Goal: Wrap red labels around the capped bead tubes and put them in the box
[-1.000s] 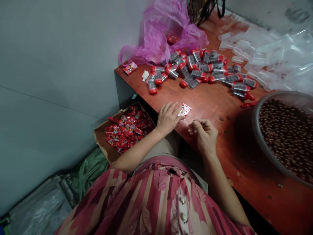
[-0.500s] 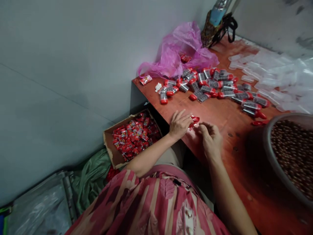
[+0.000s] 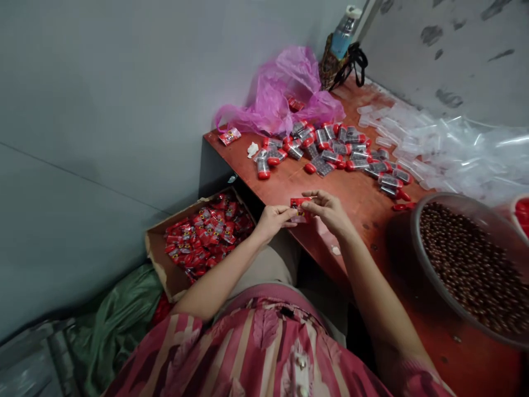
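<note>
A small red printed packet (image 3: 299,209) is held up between both hands, above the near edge of the red table. My left hand (image 3: 275,220) pinches its left side between thumb and fingers. On the packet's right side, my right hand (image 3: 328,212) grips it with thumb and fingertips. Beyond the hands lie several clear tubes with red caps (image 3: 318,144), filled with small dark balls. To the left and lower down, a cardboard box (image 3: 159,259) holds many filled red packets (image 3: 206,231).
On the right stands a tub (image 3: 418,242) of brown balls. Behind it are clear empty tubes (image 3: 438,138). A pink plastic bag (image 3: 285,77), a single packet (image 3: 230,136) and a bottle (image 3: 343,38) sit along the back. Green cloth (image 3: 115,325) lies below the box.
My right hand has come in from beside the packet and now grips it. The packet has turned to show its printed face. The view has shifted slightly right.
</note>
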{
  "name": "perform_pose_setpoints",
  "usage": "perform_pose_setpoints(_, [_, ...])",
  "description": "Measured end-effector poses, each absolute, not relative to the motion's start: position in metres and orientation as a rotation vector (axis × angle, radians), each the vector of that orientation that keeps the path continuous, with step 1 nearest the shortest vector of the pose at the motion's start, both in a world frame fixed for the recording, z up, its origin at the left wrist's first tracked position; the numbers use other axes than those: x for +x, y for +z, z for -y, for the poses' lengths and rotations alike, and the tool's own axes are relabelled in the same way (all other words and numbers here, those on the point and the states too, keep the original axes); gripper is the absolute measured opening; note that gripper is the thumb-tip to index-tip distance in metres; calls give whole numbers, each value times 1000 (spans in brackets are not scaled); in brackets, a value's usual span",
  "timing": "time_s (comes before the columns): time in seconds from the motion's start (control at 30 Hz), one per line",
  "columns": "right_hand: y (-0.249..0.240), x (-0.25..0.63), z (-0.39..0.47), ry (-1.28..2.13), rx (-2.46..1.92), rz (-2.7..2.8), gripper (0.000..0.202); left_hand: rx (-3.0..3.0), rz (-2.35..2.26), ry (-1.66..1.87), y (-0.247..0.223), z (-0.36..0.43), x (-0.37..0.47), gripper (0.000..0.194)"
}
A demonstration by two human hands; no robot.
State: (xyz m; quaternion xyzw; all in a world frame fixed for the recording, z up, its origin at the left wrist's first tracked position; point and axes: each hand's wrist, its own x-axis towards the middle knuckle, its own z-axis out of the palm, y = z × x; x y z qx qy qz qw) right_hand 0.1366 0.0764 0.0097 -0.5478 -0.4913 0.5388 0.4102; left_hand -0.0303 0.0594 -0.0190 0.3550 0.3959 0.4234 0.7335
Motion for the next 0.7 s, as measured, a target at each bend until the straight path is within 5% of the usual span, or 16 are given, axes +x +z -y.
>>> perform_pose_setpoints(0.13, [8, 149, -130, 799, -1523, 1513, 11, 661, -946, 988, -23, -63, -39, 32])
perform_pose_setpoints(0.23, [5, 161, -171, 553, -1507, 1671, 27, 513, -970, 1037, -25, -65, -45, 31])
perform_pose_setpoints(0.5, [5, 167, -209, 663, -1470, 1711, 21, 125, -909, 1167, -18, -72, -55, 29])
perform_pose_setpoints(0.7, [19, 140, -115, 845, -1468, 1444, 22, -63, -835, 1211, -16, -75, -51, 24])
